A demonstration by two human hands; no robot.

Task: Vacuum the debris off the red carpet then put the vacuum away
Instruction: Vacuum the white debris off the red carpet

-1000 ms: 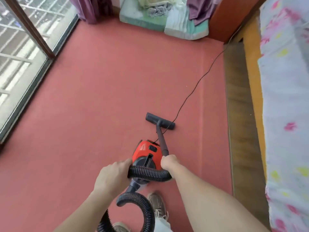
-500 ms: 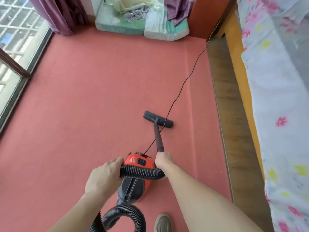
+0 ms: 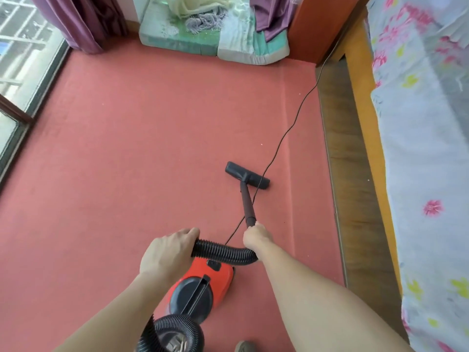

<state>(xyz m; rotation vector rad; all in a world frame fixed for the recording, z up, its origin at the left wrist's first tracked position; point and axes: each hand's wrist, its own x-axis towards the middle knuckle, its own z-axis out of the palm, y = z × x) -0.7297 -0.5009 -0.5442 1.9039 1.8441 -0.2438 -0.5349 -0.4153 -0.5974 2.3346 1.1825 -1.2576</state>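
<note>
Hands [image 3: 167,252] on hose [image 3: 223,252], nozzle [image 3: 247,175] on carpet [image 3: 127,161]

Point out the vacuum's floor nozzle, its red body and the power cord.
floor nozzle [image 3: 247,175]: head view, middle of the black head.
red body [image 3: 203,275]: head view, top of the red shell.
power cord [image 3: 291,128]: head view, stretch lying on the carpet.

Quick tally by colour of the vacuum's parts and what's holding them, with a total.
Red: 1, the vacuum body
Black: 4, the floor head, wand, ribbed hose, power cord
Hands: 2, left hand on the hose, right hand on the wand
Total: 7
</note>
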